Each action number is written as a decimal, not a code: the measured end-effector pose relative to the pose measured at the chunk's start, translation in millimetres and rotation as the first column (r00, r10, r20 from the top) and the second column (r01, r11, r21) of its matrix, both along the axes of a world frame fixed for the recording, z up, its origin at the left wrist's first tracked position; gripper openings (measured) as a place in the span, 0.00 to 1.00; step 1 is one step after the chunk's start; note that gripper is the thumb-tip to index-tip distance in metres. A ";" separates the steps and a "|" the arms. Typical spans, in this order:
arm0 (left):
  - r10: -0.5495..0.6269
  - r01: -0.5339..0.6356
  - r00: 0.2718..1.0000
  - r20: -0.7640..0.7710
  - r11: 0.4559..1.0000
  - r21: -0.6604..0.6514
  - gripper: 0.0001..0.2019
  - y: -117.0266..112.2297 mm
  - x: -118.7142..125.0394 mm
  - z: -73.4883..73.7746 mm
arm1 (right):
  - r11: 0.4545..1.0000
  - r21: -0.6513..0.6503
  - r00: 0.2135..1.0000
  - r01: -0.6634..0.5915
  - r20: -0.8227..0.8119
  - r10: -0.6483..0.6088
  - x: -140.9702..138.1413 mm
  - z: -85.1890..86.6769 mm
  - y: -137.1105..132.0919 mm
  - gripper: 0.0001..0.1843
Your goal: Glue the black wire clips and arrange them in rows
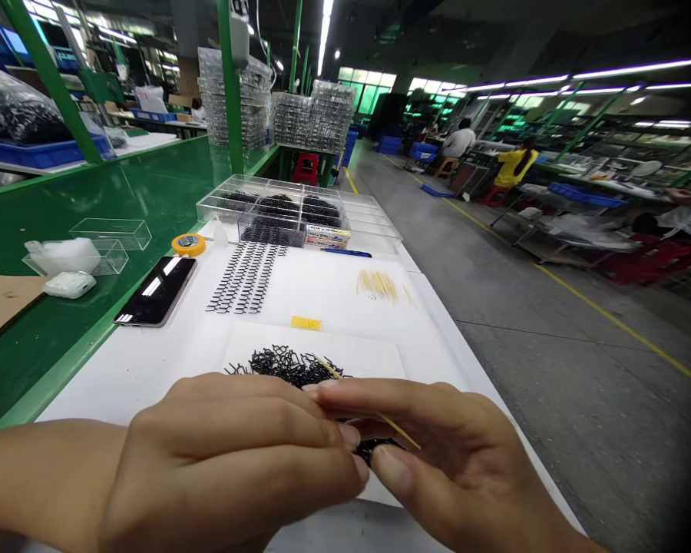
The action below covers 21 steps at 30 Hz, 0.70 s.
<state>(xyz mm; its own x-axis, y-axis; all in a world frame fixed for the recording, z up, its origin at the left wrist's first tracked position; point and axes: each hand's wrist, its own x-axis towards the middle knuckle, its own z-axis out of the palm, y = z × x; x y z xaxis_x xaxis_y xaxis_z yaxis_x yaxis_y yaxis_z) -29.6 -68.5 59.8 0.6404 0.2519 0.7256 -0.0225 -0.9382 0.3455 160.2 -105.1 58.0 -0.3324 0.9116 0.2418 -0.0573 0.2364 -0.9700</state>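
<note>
Both hands meet fingertip to fingertip low over the white table [150,369]: the left hand [236,461] and the right hand [449,468] are closed together on a small black clip [377,448], with a thin wooden stick [401,434] slanting beneath the right forefinger. Just beyond lies a loose pile of clips [288,365]; farther back are ordered rows of clips [247,276], a phone [157,292] and a clear compartment box [374,226].
</note>
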 end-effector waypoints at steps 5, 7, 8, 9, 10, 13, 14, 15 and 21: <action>-0.048 0.051 0.990 -0.136 0.999 0.020 0.11 3.5 -3.9 -1.8 | 0.999 0.011 0.993 0.040 0.108 -0.041 1.3 -4.7 -1.3 0.26; -0.025 0.029 0.992 -0.124 0.999 0.032 0.09 3.4 -2.0 -1.4 | 0.999 0.011 0.990 0.049 0.134 -0.050 2.2 -6.3 -1.7 0.27; -0.015 0.021 0.993 -0.113 0.999 0.047 0.08 3.1 0.0 -0.8 | 0.999 0.009 0.989 0.050 0.141 -0.051 2.5 -6.9 -1.8 0.27; 0.007 0.000 0.995 -0.100 0.998 0.064 0.07 2.7 2.6 0.1 | 0.999 0.011 0.988 0.047 0.149 -0.048 2.6 -7.3 -1.8 0.27; 0.027 -0.021 0.997 -0.072 0.996 0.084 0.06 2.5 5.4 1.1 | 0.999 0.016 0.987 0.046 0.156 -0.048 2.6 -7.6 -1.8 0.28; 0.097 -0.094 0.995 -0.017 0.987 0.130 0.13 3.1 13.1 4.4 | 0.996 0.065 0.980 0.065 0.186 -0.076 1.8 -7.4 -2.1 0.29; 0.110 -0.109 0.994 -0.003 0.984 0.142 0.15 3.6 14.5 5.3 | 0.993 0.088 0.976 0.079 0.198 -0.095 1.7 -6.8 -2.5 0.30; 0.119 -0.117 0.993 -0.004 0.982 0.150 0.16 4.2 14.9 6.2 | 0.991 0.106 0.972 0.082 0.209 -0.103 1.9 -5.9 -3.1 0.29; 0.064 -0.062 0.995 -0.082 0.998 0.035 0.11 7.0 6.3 6.5 | 0.997 0.059 0.962 0.053 0.265 -0.067 18.8 -1.0 0.6 0.21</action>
